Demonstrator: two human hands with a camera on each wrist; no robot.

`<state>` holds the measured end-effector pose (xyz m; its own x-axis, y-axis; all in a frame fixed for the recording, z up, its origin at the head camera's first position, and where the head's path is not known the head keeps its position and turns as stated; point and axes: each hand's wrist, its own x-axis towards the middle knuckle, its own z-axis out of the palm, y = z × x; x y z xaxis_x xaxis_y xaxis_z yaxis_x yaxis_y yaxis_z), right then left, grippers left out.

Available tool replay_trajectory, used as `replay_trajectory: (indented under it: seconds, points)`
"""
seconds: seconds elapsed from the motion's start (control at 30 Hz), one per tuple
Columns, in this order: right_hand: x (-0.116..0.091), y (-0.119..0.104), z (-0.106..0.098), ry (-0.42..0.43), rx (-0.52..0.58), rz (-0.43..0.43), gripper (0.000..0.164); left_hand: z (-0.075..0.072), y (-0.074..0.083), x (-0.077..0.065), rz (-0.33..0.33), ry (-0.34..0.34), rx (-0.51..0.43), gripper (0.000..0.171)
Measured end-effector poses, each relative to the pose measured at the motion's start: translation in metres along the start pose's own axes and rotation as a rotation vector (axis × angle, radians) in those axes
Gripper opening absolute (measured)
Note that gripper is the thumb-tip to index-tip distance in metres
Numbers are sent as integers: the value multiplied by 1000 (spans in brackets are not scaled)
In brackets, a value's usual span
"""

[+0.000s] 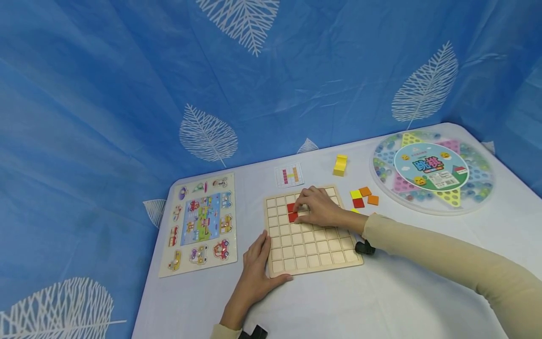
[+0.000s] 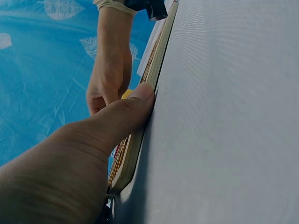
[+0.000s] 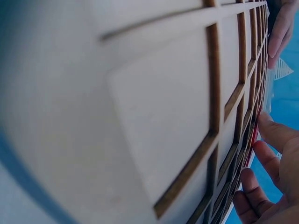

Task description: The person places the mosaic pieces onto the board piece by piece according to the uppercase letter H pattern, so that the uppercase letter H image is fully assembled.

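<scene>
A wooden grid board (image 1: 314,270) lies on the white table. Two red square tiles (image 1: 290,207) sit one above the other in its upper-left cells. Reaching over the board, my right hand (image 1: 320,209) has thumb and index fingertips at the lower red tile (image 1: 292,218), pinching it at its cell; its far edge is hidden by the fingers. My left hand (image 1: 255,270) rests round the board's near-left corner, fingers along the left side. In the left wrist view, the left thumb (image 2: 128,105) presses the board's near edge.
Loose yellow, red and orange tiles (image 1: 373,200) lie right of the board, partly under the right arm. Behind it are a pattern card (image 1: 290,175) and a yellow block (image 1: 340,165). A vehicle puzzle (image 1: 197,254) lies left; a round marble game (image 1: 449,202) lies right.
</scene>
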<state>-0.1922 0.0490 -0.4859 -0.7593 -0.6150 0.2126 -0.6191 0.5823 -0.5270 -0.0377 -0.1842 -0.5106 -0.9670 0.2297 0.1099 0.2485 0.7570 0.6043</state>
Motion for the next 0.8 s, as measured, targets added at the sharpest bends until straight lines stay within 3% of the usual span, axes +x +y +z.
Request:
replay_trajectory:
  seconds: [0.4,0.8]
  points:
    - [-11,8,-5,-38,64,4,27,3,-1,-1,15,1,-13,111]
    - [-47,37,-43,32,133,-80,34,0,-1,0,-4,-1,-17,112]
